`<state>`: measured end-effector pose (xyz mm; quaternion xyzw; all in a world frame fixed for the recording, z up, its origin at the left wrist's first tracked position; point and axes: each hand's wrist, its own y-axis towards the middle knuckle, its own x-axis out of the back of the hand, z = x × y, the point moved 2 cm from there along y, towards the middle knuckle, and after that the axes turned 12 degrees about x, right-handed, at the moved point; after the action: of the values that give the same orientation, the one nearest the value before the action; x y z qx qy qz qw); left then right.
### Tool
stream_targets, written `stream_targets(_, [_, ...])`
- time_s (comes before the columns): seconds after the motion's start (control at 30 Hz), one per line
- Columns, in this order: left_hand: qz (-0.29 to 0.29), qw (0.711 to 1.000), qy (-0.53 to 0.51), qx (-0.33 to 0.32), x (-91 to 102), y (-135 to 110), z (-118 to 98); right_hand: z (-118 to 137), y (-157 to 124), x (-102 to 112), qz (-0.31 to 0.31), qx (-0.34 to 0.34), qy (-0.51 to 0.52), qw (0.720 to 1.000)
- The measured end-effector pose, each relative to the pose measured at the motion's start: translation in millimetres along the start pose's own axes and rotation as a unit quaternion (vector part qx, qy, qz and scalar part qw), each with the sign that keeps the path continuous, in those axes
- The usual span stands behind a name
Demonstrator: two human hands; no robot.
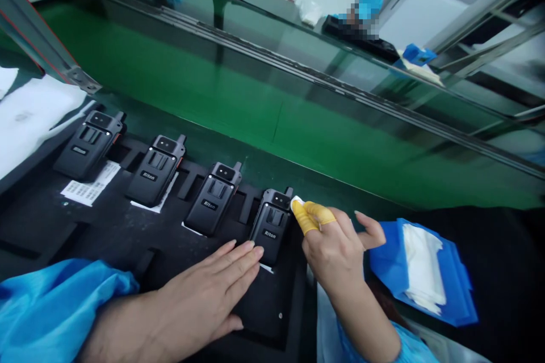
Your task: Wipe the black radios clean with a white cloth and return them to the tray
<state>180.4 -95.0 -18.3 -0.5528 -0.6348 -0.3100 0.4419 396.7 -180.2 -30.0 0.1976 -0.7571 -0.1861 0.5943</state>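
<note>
Several black rugged handsets with stub antennas and a "Riton" label lie back side up in a row. My left hand (204,289) is stretched flat, its fingertips touching the lower end of the rightmost handset (270,227). Yellow finger cots (313,216) cover fingers of my right hand (336,249). Those fingers press a small white wipe (297,201) against that handset's upper right edge, beside the antenna; the thumb sticks out to the right. Further left are a second handset (213,198), a third handset (156,170) and the leftmost handset (89,144).
The handsets rest on a black foam tray (170,255) with cut-outs. Printed white labels (91,184) stick out beneath them. A blue box (460,300) of white wipes (423,266) stands right. Behind runs a green panel (255,108) with a metal rail; a person works beyond it.
</note>
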Motion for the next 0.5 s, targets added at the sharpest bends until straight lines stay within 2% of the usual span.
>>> stream_targets(0.13, [-0.002,1.000,0.012,-0.008,-1.8,0.2,-0.4,1.3,13.7,8.5,-0.026,-0.049,-0.026,0.998])
stream_targets(0.3, [0.008,1.000,0.029,-0.006,-0.4,1.8,-0.8,14.9,37.0,6.5,-0.002,0.013,-0.030,0.999])
stream_targets(0.4, [0.015,0.999,0.032,-0.006,-0.2,2.4,-1.1,19.6,37.3,3.6,-0.002,0.002,-0.025,1.000])
stream_targets(0.5, [0.017,0.999,0.034,-0.003,-2.3,2.2,-1.1,20.3,25.9,3.2,-0.012,-0.010,-0.016,1.000])
